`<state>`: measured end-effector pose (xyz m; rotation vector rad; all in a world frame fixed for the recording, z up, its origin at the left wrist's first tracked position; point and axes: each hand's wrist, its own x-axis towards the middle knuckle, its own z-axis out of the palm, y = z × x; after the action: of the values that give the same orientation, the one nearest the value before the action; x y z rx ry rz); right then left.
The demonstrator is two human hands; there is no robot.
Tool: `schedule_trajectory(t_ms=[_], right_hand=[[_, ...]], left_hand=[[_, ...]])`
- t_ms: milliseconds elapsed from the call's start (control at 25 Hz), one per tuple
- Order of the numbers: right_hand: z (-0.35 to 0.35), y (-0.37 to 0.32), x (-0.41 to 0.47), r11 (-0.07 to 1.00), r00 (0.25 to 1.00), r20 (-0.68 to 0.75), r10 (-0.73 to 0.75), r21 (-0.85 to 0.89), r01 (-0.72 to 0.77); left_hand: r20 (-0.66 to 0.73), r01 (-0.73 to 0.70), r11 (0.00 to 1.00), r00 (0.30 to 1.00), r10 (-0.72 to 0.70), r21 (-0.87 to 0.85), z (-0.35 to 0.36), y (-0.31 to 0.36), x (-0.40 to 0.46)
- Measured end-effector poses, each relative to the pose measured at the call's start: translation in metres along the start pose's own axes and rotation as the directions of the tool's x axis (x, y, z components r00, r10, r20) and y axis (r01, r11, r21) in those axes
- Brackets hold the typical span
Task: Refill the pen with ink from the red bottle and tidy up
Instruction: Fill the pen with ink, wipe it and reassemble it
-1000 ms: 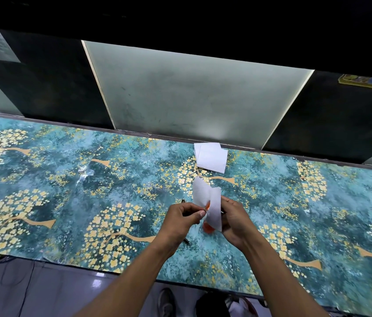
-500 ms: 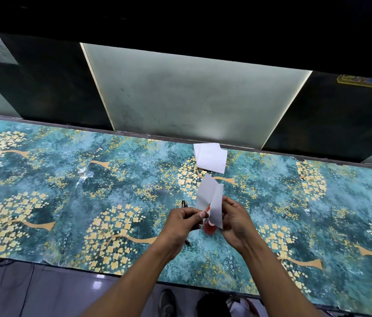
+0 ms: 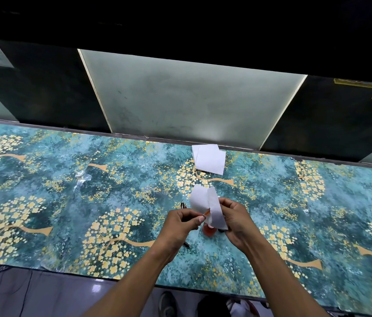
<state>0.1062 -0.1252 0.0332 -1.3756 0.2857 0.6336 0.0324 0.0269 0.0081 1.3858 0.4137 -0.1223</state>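
The left hand (image 3: pixel 180 221) has its fingers closed around a thin orange-tipped pen part (image 3: pixel 206 213), while the right hand (image 3: pixel 235 221) pinches a white folded tissue (image 3: pixel 206 205) against that tip. Just below the fingers, the small red ink bottle (image 3: pixel 208 231) stands on the teal floral-patterned counter (image 3: pixel 66 191), partly hidden by the tissue. A stack of white tissues (image 3: pixel 209 161) lies well beyond the fingers.

Table covering (image 3: pixel 66 191): glossy printed sheet, teal with gold tree pattern, light glare in spots, creased patch left of centre. Tissue (image 3: pixel 210 208) in hands: soft white paper, matt, faintly embossed. Stacked tissues (image 3: pixel 210 161) near far edge: same matt white paper. Red bottle (image 3: pixel 208 231): translucent, shiny. Wall panel (image 3: pixel 180 99): frosted, smudged, dull. Floor (image 3: pixel 66 294): glossy tile.
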Motion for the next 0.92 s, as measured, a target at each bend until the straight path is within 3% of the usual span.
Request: schedule_trajectory(t_ms=[120,400,680,800,920], right_hand=[[-0.009,0.002,0.009,1.0,0.996,-0.084,-0.01,0.022,0.011],[-0.068,0.004,0.036,0.936,0.984,-0.151,0.094,0.351,-0.036],[-0.113,0.012,0.063,0.821,0.888,-0.348,0.299,0.569,-0.054],[-0.115,0.013,0.068,0.813,0.851,-0.402,0.338,0.58,-0.049],[-0.114,0.015,0.07,0.883,0.843,-0.456,0.284,0.467,-0.044]], left_hand=[[-0.002,0.012,1.0,1.0,-0.012,-0.01,-0.002,-0.001,0.001],[-0.074,0.08,0.996,0.994,-0.083,-0.043,-0.015,-0.007,0.004],[-0.114,0.119,0.992,0.986,-0.124,-0.046,-0.019,-0.017,0.011],[-0.117,0.12,0.992,0.985,-0.124,-0.044,-0.02,-0.019,0.015],[-0.121,0.125,0.991,0.984,-0.129,-0.041,-0.02,-0.019,0.017]])
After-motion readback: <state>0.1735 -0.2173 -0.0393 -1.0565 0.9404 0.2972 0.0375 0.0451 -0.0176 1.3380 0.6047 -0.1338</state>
